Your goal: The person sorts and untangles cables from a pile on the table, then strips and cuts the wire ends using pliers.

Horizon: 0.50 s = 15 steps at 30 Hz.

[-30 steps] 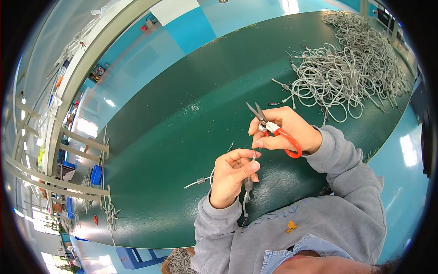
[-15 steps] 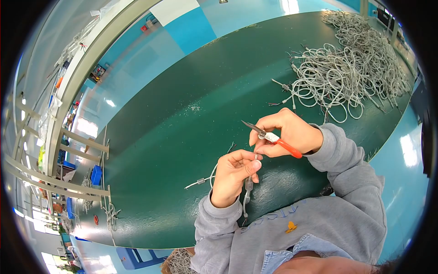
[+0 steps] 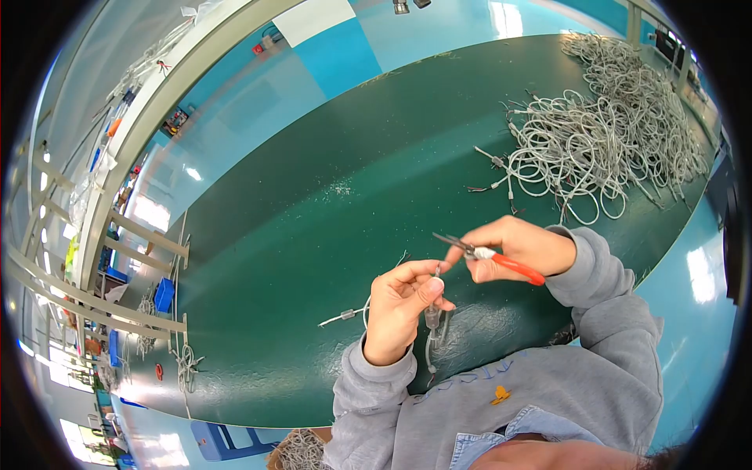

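One grey cable was apparently being worked at its tip below centre frame, left hand pinching it, right hand grasping red-handled cutters, the next move likely needing steadiness

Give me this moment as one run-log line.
Left hand: pinching gray cable | Right hand: holding red-handled scissors | Cable pile: far right on green table

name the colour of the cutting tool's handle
The cutting tool's handle is orange-red, clearest in the head view.
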{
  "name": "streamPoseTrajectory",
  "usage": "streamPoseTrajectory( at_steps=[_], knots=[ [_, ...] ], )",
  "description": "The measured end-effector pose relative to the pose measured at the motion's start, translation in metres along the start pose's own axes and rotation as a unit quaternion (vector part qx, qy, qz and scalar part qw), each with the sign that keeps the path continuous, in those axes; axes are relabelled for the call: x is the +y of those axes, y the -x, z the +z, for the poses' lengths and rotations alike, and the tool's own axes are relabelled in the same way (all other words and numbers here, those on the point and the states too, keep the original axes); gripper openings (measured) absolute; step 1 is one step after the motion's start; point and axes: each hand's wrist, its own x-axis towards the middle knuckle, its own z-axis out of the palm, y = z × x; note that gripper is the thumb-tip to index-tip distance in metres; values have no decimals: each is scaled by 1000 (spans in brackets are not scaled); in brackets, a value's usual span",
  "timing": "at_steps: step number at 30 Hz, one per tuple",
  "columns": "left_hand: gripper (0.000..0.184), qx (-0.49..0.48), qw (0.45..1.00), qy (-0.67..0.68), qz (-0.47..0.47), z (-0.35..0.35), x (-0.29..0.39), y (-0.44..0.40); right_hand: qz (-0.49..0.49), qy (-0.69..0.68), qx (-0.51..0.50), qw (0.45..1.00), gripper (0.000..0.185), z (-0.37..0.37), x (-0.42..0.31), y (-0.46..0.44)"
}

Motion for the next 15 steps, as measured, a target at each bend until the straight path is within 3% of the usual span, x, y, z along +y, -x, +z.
streamPoseTrajectory(
  at_steps=[7, 15],
  knots=[
    [17, 5, 998, -58, 17, -4, -1, 2, 20, 61, -31, 997, 39, 3, -8, 6],
    [14, 7, 1000, -17, -14, -4, 2, 2, -3, 68, -44, 997, 37, 6, -8, 3]
  ],
)
